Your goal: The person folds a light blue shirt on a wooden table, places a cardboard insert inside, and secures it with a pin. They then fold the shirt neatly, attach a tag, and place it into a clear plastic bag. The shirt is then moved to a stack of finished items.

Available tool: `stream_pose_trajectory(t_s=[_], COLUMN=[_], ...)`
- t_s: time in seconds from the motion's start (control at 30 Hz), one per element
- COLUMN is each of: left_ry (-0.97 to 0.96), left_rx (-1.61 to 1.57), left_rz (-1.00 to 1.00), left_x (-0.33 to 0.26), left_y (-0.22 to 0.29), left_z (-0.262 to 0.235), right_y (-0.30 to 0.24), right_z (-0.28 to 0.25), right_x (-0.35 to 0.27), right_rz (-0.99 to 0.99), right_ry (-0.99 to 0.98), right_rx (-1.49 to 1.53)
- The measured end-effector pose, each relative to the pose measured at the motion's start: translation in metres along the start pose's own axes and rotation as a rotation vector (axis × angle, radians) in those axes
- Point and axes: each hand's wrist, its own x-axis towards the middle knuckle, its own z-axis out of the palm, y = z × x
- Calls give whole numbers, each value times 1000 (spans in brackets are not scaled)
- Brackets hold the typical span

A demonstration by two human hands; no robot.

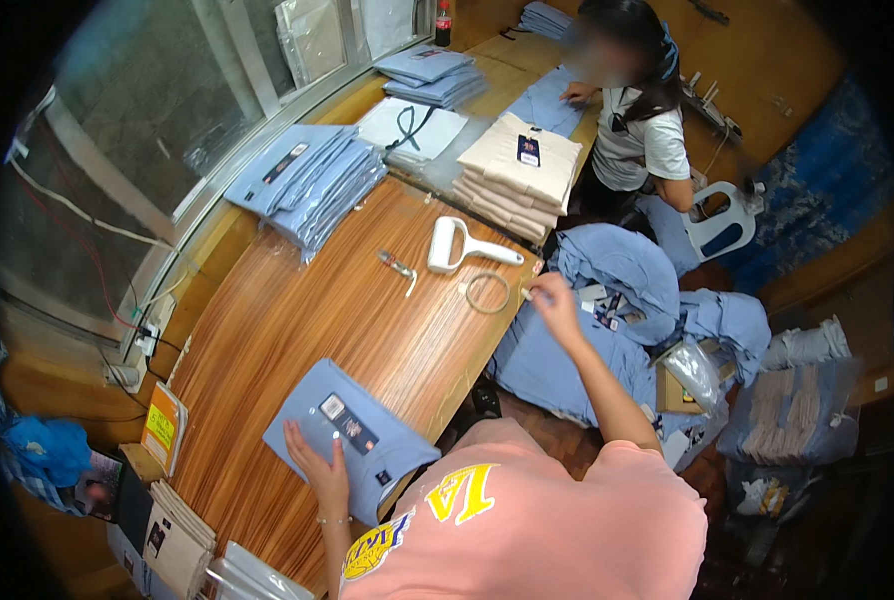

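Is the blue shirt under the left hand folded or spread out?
Folded: the blue shirt lies as a compact rectangle on the wooden table, tags on top, with the left hand resting flat on it.

A long wooden desk (297,330) with striped grain runs beside a grey-framed window (197,110). Behind the desk stands a brown wall (767,50). Right of the desk, a white plastic chair (722,225) and dim floor.
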Motion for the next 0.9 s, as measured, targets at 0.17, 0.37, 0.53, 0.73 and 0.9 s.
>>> stream_pose_trajectory(t_s=[0.17, 0.37, 0.53, 0.73, 0.9], left_ry=[33, -219, -237, -292, -313], left_rx=[72, 172, 281, 355, 358], left_rz=[44, 78, -38, -95, -93], left_x=[56, 129, 128, 128, 125], left_y=[85, 125, 120, 124, 117], left_z=[66, 197, 249, 248, 250], right_y=[152, 307, 363, 381, 390], right_z=[-37, -47, -49, -25, -23], right_x=[102, 226, 312, 319, 319], right_rz=[574, 674, 465, 205, 224], right_ry=[260, 327, 214, 224, 222], right_rx=[357, 253, -234, -341, -233])
